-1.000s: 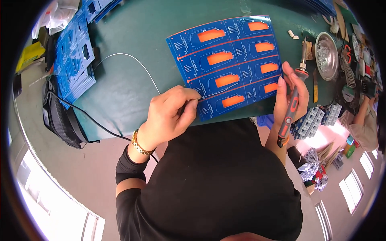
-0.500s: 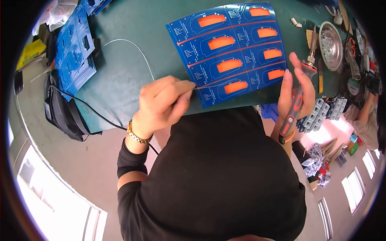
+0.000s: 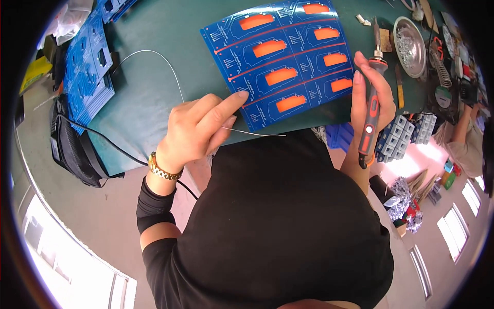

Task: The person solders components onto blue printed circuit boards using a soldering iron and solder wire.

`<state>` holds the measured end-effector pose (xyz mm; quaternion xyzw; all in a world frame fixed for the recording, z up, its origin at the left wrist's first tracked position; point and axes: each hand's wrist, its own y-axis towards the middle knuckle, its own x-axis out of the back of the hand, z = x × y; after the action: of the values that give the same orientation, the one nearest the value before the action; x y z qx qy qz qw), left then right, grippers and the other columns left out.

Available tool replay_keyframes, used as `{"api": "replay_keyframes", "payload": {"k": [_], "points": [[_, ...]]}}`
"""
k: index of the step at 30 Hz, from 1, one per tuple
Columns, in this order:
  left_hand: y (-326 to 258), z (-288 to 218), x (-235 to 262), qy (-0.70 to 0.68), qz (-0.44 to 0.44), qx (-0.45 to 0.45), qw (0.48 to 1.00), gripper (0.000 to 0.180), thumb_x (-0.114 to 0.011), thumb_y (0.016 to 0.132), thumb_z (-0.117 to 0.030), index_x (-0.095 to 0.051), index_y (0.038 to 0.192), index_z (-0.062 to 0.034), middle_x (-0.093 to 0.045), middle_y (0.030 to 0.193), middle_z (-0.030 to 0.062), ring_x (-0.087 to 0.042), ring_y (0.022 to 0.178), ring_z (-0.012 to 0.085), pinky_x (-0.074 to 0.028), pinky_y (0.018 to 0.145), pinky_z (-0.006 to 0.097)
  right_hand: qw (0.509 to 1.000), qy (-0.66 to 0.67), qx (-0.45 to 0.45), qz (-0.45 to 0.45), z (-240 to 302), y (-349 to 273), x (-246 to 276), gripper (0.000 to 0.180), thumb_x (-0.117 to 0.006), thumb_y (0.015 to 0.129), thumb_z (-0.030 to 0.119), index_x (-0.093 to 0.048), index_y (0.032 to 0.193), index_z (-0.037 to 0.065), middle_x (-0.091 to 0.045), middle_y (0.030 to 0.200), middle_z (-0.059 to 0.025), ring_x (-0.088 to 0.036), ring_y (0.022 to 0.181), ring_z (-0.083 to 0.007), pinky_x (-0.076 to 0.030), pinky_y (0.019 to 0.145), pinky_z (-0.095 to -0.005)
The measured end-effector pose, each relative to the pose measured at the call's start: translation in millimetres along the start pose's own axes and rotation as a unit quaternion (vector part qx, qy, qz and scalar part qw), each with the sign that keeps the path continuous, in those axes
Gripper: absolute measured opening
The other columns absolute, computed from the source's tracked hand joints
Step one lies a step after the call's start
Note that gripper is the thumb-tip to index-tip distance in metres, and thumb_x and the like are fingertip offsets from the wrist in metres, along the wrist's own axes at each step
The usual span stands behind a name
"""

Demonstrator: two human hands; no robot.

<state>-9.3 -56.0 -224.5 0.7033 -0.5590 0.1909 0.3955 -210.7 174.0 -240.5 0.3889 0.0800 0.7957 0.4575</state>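
A panel of blue circuit boards with orange rectangles lies on the green table at its near edge. My left hand lays its stretched index finger on the panel's left edge. Its thumb and other fingers pinch thin solder wire, whose free end sticks out rightward just below the panel's near edge. More of the wire loops back across the table on the left. In my right hand is a grey and red soldering iron, its tip pointing away from me. The fingertips are beside the panel's right edge.
Stacked blue circuit boards stand at the left, near a black bag. On the right are a metal bowl of small clear parts, a soldering-iron stand with a spring and grey moulded parts. A black cable crosses the left table edge.
My left index finger has straightened onto the panel's edge. The solder wire's end has come off the panel toward me. My right hand keeps the iron; the whole view has shifted slightly.
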Motion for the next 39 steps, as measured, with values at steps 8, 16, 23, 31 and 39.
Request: {"api": "replay_keyframes", "payload": {"k": [8,16,23,31,39], "points": [[3,5,-9,-0.011,0.03,-0.001,0.999,0.034,-0.067,0.073,-0.002,-0.061,0.106,-0.0095,-0.05,0.065,0.0015,-0.052,0.052,0.017,-0.043,0.045,0.028,0.998,-0.017,-0.057,-0.038,-3,-12,-2,0.022,-0.06,0.084,-0.006,-0.057,0.107,-0.004,-0.065,0.107,-0.0197,-0.063,0.101,-0.0233,-0.048,0.092,-0.0333],[5,2,-13,-0.009,0.018,0.02,1.0,0.033,-0.065,0.073,-0.001,-0.062,0.104,-0.0102,-0.051,0.063,0.0015,-0.053,0.051,0.0175,-0.043,0.044,0.029,0.998,-0.012,-0.057,-0.038,-4,-12,-2,0.029,-0.07,0.076,-0.003,-0.062,0.105,0.0,-0.068,0.104,-0.0141,-0.064,0.099,-0.021,-0.048,0.089,-0.031],[4,2,-12,-0.006,0.036,0.031,0.999,0.035,-0.066,0.073,-0.002,-0.061,0.106,-0.0097,-0.053,0.064,0.0025,-0.052,0.05,0.0188,-0.042,0.045,0.029,0.998,0.01,-0.045,-0.045,-5,-12,-2,0.031,-0.071,0.076,-0.003,-0.062,0.105,-0.001,-0.067,0.103,-0.0146,-0.065,0.097,-0.0209,-0.049,0.088,-0.0305],[4,-4,14,-0.101,-0.056,0.098,0.989,0.016,-0.059,0.076,-0.001,-0.059,0.092,0.0001,-0.054,0.065,0.005,-0.047,0.05,0.0133,-0.038,0.047,0.025,0.998,0.011,-0.049,-0.044,-3,-10,1,0.027,-0.068,0.077,-0.005,-0.064,0.103,-0.002,-0.067,0.103,-0.0154,-0.065,0.096,-0.0206,-0.049,0.086,-0.0295],[36,-52,3,-0.198,-0.019,0.023,0.98,0.014,-0.067,0.074,0.005,-0.06,0.084,-0.0014,-0.062,0.073,0.0068,-0.056,0.054,0.0211,-0.045,0.049,0.029,0.998,-0.014,-0.022,-0.05,-7,-13,4,0.025,-0.061,0.084,-0.004,-0.057,0.109,-0.002,-0.065,0.106,-0.0204,-0.063,0.1,-0.023,-0.048,0.089,-0.0325]]}}
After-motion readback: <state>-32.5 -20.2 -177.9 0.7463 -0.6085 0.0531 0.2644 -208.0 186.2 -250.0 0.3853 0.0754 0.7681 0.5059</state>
